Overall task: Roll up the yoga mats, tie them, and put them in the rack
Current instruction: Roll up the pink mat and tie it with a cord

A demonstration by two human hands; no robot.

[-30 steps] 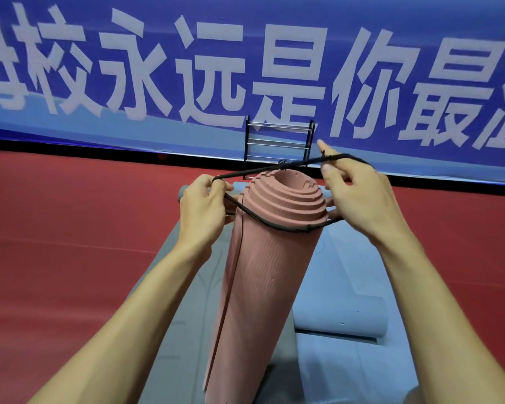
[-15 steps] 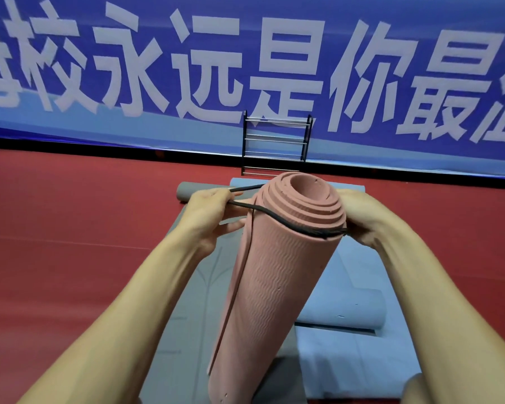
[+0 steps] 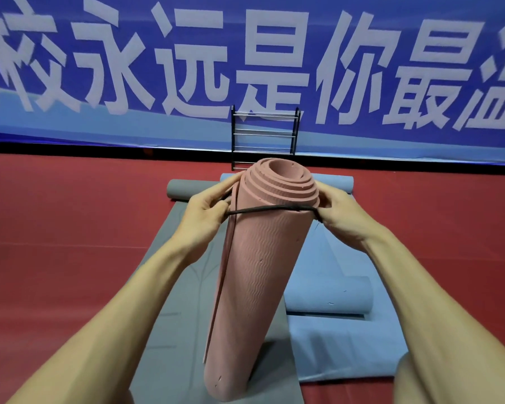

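Rolled pink mat tilted on grey mat, near centre — black cord round its top. Left hand pinches cord at left, right hand grips it at right; rack far.

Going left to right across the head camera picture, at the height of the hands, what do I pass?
First the left hand → rolled pink foam yoga mat → right hand. The thin black cord stretches across the mat between both hands, so it has no single place.
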